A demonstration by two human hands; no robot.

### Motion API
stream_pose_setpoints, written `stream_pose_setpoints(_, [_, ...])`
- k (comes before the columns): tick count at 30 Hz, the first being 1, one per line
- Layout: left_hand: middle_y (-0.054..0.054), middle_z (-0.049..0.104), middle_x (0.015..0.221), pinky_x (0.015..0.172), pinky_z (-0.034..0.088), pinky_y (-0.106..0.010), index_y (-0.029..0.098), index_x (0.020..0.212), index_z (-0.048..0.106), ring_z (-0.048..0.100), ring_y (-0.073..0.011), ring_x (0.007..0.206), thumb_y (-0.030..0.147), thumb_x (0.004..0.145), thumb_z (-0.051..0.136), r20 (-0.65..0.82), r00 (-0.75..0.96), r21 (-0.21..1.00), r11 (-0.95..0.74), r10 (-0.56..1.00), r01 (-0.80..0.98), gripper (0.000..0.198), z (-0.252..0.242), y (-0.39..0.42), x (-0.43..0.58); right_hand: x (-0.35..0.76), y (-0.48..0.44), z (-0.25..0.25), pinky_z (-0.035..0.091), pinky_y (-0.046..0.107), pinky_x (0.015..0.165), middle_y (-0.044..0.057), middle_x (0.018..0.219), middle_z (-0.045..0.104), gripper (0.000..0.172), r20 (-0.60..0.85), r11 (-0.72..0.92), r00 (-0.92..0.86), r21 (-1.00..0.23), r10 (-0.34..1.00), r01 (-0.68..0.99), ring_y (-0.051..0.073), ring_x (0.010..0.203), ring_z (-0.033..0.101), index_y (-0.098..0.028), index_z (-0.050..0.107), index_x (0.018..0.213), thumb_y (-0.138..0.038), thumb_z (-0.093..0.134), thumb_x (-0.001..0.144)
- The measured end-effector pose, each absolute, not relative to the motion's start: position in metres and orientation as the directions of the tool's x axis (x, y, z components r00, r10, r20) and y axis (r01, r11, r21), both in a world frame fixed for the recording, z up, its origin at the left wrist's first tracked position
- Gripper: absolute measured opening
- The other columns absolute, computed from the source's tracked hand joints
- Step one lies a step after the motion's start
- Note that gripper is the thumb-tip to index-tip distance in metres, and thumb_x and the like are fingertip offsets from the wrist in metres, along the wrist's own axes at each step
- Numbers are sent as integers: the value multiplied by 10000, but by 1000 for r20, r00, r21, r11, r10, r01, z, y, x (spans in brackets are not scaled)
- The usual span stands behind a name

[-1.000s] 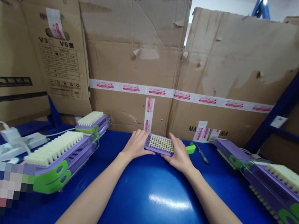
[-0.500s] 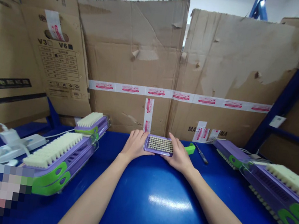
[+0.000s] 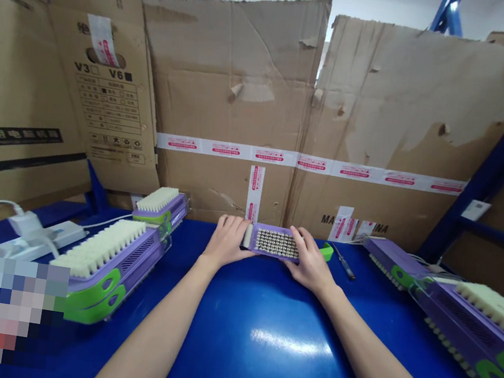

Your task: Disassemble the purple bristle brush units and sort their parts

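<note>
A small purple tray of pale studs (image 3: 276,243) lies at the far middle of the blue table (image 3: 258,335), its green end (image 3: 328,251) sticking out to the right. My left hand (image 3: 225,242) grips its left end with the fingers curled around the edge. My right hand (image 3: 312,262) clasps its right side, fingers wrapped over the top. Both forearms reach forward from the bottom of the view.
Purple and green brush units (image 3: 103,261) stand at the left, with another (image 3: 161,206) behind. Similar units (image 3: 466,309) lie at the right. A screwdriver (image 3: 343,261) rests beside the tray. A white power strip (image 3: 31,235) sits far left. Cardboard sheets (image 3: 265,102) wall the back.
The purple tray has tipped and shifted slightly away from me. My fingers have closed more tightly around its ends. The view has drifted a little to the right.
</note>
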State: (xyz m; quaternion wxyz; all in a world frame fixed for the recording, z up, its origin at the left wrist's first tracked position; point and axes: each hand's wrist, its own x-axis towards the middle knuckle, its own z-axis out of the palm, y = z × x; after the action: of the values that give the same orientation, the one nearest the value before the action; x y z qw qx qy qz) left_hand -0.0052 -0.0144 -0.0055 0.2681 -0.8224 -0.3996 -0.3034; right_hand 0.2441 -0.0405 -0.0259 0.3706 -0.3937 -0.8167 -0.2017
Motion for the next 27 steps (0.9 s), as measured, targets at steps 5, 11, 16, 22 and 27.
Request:
stream_pose_setpoints(5, [-131, 573, 916, 843, 333, -435, 134, 991, 580, 486, -279, 880, 664, 716, 495, 695, 537, -251, -538, 479, 805, 604, -4, -16, -6, 245, -43, -24, 428, 480, 973, 171, 1316, 389, 791, 750, 618, -422, 21, 510, 786, 307, 1244, 395, -223, 106, 1452, -280, 551, 800])
stream_pose_setpoints(11, [-124, 584, 869, 816, 332, -430, 161, 895, 595, 491, -271, 862, 650, 724, 483, 682, 560, -242, -577, 471, 780, 530, -3, -19, -7, 246, -44, -24, 439, 480, 960, 176, 1338, 372, 781, 723, 622, -396, -59, 566, 781, 305, 1263, 385, -222, 134, 1445, -277, 552, 788])
stream_pose_setpoints(16, [-107, 584, 844, 815, 330, -414, 162, 867, 585, 498, -256, 837, 667, 710, 493, 685, 571, -264, -577, 452, 773, 537, -2, -20, -5, 249, -44, -23, 430, 487, 964, 182, 1349, 351, 801, 696, 631, -393, -112, 602, 768, 304, 1267, 380, -217, 128, 1444, -291, 570, 780])
stream_pose_setpoints(22, [-116, 572, 856, 806, 341, -407, 132, 915, 580, 492, -264, 842, 650, 706, 521, 715, 539, -259, -548, 445, 795, 561, -4, -17, -4, 250, -41, -21, 394, 515, 994, 169, 1324, 400, 838, 747, 635, -394, -47, 535, 771, 305, 1241, 399, -211, 100, 1452, -310, 588, 777])
stream_pose_setpoints(27, [-131, 581, 965, 864, 336, -434, 139, 1037, 555, 502, -282, 932, 563, 735, 558, 693, 551, -246, -567, 464, 786, 520, -3, -17, -5, 253, -40, -18, 325, 571, 1033, 165, 1299, 433, 818, 763, 599, -461, 123, 453, 792, 317, 1220, 411, -205, 108, 1460, -243, 558, 778])
